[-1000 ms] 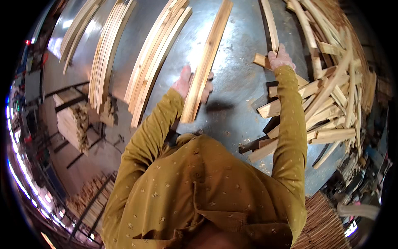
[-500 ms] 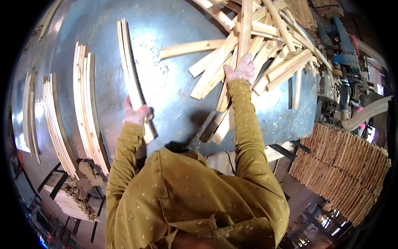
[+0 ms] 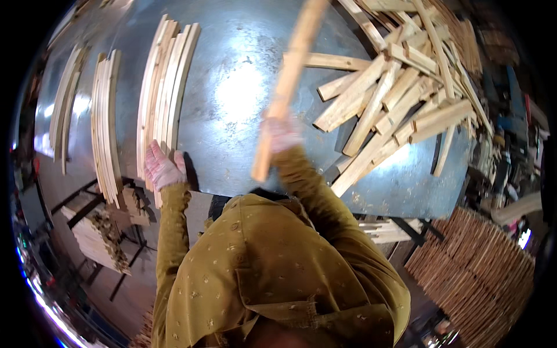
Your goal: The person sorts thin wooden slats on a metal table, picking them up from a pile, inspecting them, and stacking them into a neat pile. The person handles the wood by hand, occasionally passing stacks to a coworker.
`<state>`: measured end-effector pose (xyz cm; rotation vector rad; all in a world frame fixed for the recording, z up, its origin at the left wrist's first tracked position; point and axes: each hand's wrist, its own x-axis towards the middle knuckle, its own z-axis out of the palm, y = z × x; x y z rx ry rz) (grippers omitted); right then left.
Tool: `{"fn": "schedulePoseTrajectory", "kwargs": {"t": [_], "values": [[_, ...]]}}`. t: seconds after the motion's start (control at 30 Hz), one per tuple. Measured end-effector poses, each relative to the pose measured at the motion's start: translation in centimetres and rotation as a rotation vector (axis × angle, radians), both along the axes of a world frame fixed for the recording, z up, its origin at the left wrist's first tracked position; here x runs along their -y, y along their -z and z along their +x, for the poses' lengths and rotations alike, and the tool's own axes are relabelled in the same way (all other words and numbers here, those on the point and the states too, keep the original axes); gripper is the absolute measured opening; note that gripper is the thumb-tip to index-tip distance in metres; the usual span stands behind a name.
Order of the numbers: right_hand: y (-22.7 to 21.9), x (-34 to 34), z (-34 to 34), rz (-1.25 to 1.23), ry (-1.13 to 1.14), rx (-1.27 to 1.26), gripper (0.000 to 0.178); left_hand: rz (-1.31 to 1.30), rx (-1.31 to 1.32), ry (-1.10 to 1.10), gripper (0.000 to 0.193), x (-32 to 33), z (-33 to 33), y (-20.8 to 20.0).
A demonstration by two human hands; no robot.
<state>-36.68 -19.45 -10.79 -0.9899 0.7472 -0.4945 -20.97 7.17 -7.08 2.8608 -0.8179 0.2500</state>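
My left hand [image 3: 164,168], fingers stretched and thumb apart, lies against the near ends of a row of long pale wood strips [image 3: 168,87] on the metal table. My right hand [image 3: 283,134], somewhat blurred, is closed around the lower part of a single wood strip [image 3: 292,72]. That strip is raised over the middle of the table and tilted, its far end beyond the top of the view. On the right, a loose heap of wood strips [image 3: 400,87] lies crisscrossed.
Two more rows of strips, a near one [image 3: 105,127] and a farther one [image 3: 67,104], lie at the left of the metal table [image 3: 226,156]. A tall stack of wood [image 3: 473,267] stands at the lower right. More stacked wood [image 3: 98,235] sits below the table's left edge.
My left hand has brought its strips left against the row and let them go. My right hand has drawn a strip out of the heap and carried it left.
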Motion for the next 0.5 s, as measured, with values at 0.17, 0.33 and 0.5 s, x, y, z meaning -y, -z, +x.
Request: {"fn": "schedulePoseTrajectory", "kwargs": {"t": [0.17, 0.33, 0.5], "values": [[-3.0, -12.2, 8.0, -0.588, -0.705, -0.733, 0.048, -0.367, -0.344, 0.227, 0.090, 3.3, -2.6, -0.4], [-1.9, -2.1, 5.5, -1.068, -0.680, -1.065, 0.053, 0.398, -0.223, 0.161, 0.092, 2.6, 0.7, -3.3], [-4.9, 10.0, -0.5, -0.512, 0.284, -1.560, 0.107, 0.467, -0.118, 0.193, 0.089, 2.6, 1.6, -1.4]]}}
